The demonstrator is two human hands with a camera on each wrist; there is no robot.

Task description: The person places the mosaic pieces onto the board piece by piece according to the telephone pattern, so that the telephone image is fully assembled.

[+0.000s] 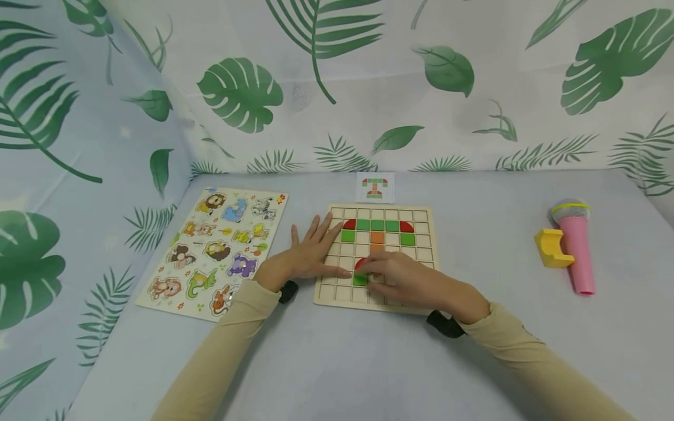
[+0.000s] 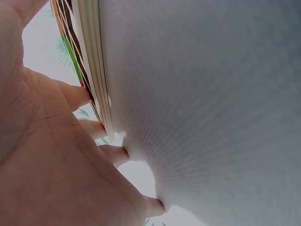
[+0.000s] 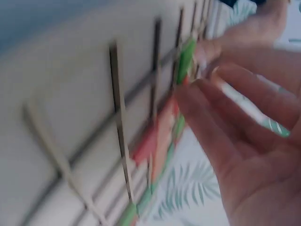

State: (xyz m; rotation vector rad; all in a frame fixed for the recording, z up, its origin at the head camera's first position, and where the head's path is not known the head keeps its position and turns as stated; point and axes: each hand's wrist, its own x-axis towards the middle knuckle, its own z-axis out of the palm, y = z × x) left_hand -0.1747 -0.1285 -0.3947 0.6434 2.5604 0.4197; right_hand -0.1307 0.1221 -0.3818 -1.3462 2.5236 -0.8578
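A square grid board (image 1: 326,292) lies at the middle of the table with coloured blocks in its cells. My left hand (image 1: 310,251) rests at its left edge, fingers spread, thumb reaching in over the lower cells. Beside that thumb sits a green square block (image 1: 360,281), with a rounded red block (image 1: 360,262) just behind it. At the green block are the fingertips of my right hand (image 1: 405,278), straight rather than curled; they are blurred in the right wrist view, and the right hand covers the cells beneath it. Higher up are red corner blocks (image 1: 406,227), several green ones and an orange block (image 1: 377,237).
Behind the board stands a small pattern card (image 1: 375,187). An animal puzzle board (image 1: 202,199) lies at the left, close to my left forearm. Far right are a pink toy microphone (image 1: 578,251) and a yellow block with a curved notch (image 1: 550,248), touching or nearly so.
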